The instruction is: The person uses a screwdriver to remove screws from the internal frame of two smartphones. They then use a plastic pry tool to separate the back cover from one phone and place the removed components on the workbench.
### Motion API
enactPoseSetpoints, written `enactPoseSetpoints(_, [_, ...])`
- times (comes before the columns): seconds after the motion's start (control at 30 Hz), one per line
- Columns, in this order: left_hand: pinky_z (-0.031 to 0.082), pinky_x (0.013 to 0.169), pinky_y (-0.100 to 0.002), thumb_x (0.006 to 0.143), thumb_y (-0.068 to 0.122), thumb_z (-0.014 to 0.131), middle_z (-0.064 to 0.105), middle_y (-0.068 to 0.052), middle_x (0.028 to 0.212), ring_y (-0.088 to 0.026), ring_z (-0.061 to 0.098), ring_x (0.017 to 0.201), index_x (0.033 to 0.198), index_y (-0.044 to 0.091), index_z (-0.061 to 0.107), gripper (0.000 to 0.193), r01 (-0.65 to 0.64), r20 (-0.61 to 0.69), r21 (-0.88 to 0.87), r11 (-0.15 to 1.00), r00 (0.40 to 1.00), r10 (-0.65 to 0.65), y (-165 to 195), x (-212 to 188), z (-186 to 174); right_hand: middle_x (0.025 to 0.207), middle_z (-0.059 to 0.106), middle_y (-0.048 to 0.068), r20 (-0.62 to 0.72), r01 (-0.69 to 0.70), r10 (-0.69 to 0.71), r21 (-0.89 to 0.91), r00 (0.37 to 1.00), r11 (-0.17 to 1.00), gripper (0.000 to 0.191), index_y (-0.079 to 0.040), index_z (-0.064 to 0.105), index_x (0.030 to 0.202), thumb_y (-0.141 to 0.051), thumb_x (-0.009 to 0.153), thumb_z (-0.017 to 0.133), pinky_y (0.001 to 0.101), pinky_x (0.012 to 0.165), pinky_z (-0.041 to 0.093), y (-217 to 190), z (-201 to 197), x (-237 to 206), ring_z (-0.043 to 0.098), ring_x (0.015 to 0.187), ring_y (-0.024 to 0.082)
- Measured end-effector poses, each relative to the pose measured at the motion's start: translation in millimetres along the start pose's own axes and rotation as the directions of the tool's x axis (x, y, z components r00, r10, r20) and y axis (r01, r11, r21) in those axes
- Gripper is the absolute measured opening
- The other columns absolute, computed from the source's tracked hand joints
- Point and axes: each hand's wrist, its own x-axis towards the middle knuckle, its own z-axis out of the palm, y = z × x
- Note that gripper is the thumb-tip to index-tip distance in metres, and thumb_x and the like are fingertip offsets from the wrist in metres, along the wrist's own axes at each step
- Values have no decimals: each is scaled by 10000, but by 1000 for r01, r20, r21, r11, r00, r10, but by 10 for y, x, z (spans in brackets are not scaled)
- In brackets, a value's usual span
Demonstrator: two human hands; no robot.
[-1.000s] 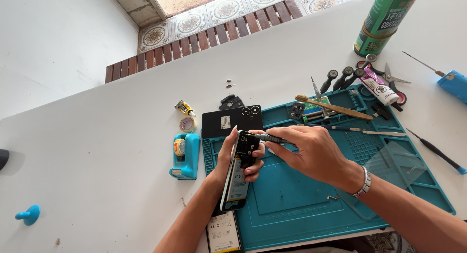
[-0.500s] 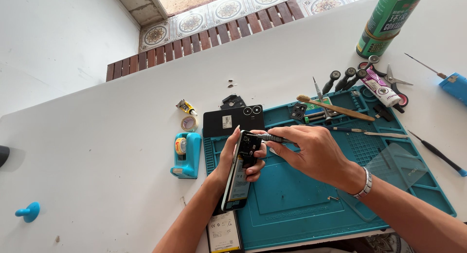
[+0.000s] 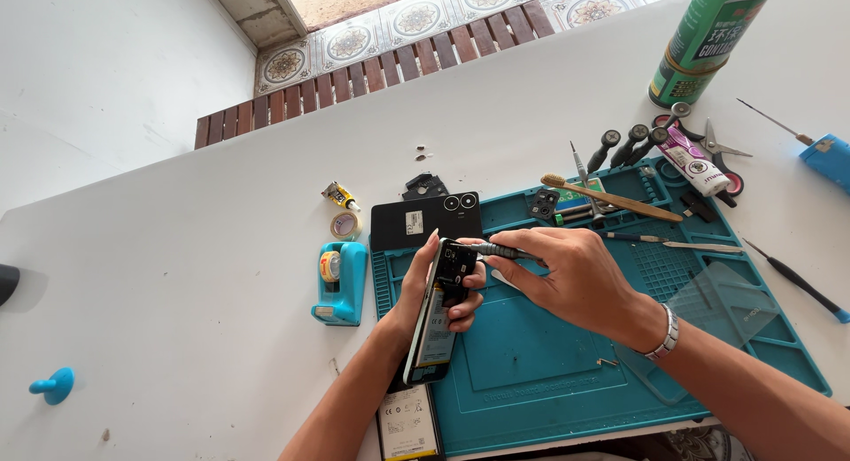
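My left hand [image 3: 423, 288] has its grip clamped on the opened black smartphone [image 3: 438, 312], held tilted on edge over the teal silicone repair mat [image 3: 531, 364]. My right hand [image 3: 571, 279] has its grip closed on a slim metal screwdriver [image 3: 491, 248], tip at the phone's upper camera end. The phone's black back cover [image 3: 425, 220] already lies off, flat at the mat's far-left corner, so opening is done; internal work looks mid-way. Left of the mat, a teal tape dispenser [image 3: 340, 282] sits on the white desk [image 3: 177, 248]. Far right, a green spray can [image 3: 704, 40].
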Motion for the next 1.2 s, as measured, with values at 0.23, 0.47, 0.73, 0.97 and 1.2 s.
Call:
enactPoseSetpoints(0.23, [456,399,-203,1026,666,300,448,-6,818,-65,514,519,1359,104,496,683,7,-36,44,999,999,-5,25,-9,69,825,785,116,-11,44,-44,-25,999,999,299,-40,772,1061,-265,864,761,266,478,522,-25,-2,-5,718,557,171])
enactPoseSetpoints(0.47, [471,417,-223,1022,666,293,442,-17,831,-73,504,531,1388,95,457,698,27,-51,162,986,999,-19,49,-44,119,777,754,111,-6,80,-81,-86,997,993,315,-28,754,995,-315,866,778,276,474,504,-25,-71,-6,688,546,167])
enactPoseSetpoints(0.73, [477,437,-232,1030,667,279,442,-26,855,-77,493,541,1406,87,446,711,40,-43,172,984,999,-33,43,-67,113,657,717,64,25,44,-43,-50,999,998,247,-44,769,899,-289,907,737,289,415,438,-7,-52,-26,618,454,152])
enactPoseSetpoints(0.97, [472,435,-234,1035,669,278,429,-22,840,-78,497,535,1389,77,457,713,41,-45,153,987,998,-35,50,-65,117,628,690,77,62,8,-2,-92,998,996,332,-24,741,939,-349,870,756,308,430,430,-18,-57,-19,597,446,176])
enactPoseSetpoints(1.2, [474,430,-236,1016,672,280,427,-18,829,-81,499,533,1372,109,455,689,44,-57,134,990,998,-37,37,-56,120,829,713,109,-87,212,-202,133,976,968,365,29,678,1016,-335,994,687,240,493,488,-69,-84,-2,649,587,145])
